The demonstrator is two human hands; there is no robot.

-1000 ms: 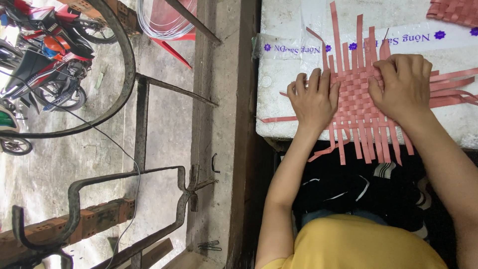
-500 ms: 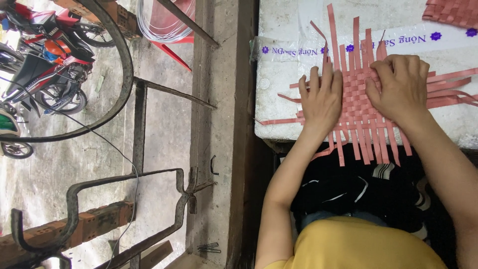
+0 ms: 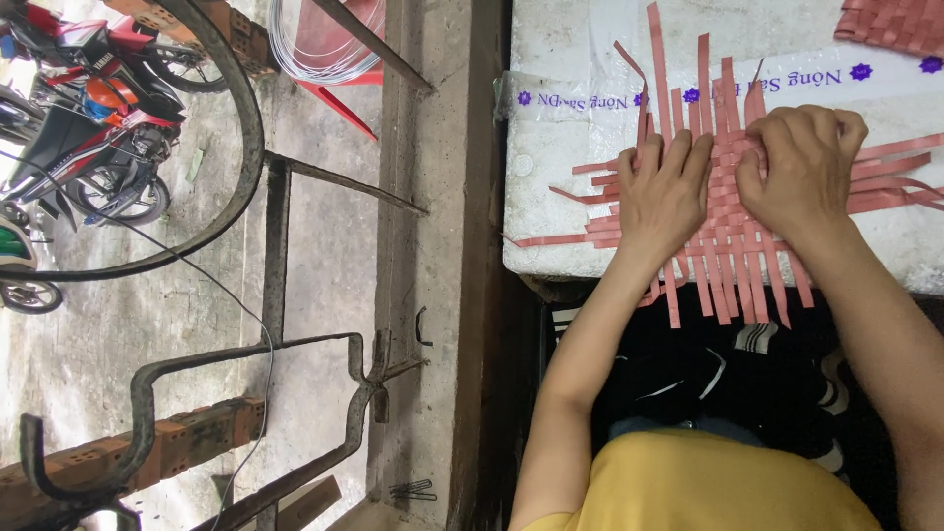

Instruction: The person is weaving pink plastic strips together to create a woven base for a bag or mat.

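A mat of woven pink strips [image 3: 730,258] lies on a white foam box [image 3: 580,147], loose strip ends sticking out on all sides. My left hand [image 3: 667,189] lies flat on the left part of the weave, fingers together and stretched forward. My right hand [image 3: 801,167] rests on the right part with its fingers curled down onto the strips near the weave's far edge. Whether it pinches a strip is hidden under the fingers.
A second piece of pink weave [image 3: 890,22] lies at the box's far right corner. Left of the box runs a concrete ledge [image 3: 433,295], then a rusty metal frame [image 3: 197,393] and bricks. A parked motorbike [image 3: 88,128] and a red plastic chair [image 3: 334,59] stand beyond.
Both hands have shifted slightly forward over the weave. My right hand's fingers have curled more tightly onto the strips.
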